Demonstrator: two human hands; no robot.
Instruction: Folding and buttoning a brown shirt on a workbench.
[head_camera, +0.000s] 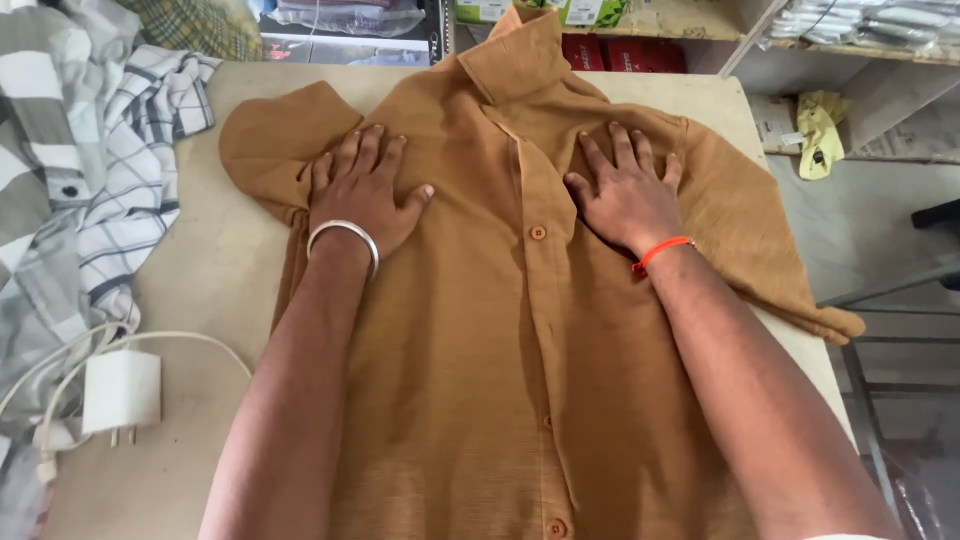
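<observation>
A: Where is the brown shirt (480, 340)?

B: It lies flat on the table (200, 290), buttons up, collar at the far end.

A: What do the hands do?

B: The left hand (362, 195) and the right hand (625, 190) press flat on the shirt's chest, fingers spread, gripping nothing.

A: What lies beside the shirt?

B: A white charger (122, 392) to its left, near a checked cloth (120, 170).
</observation>
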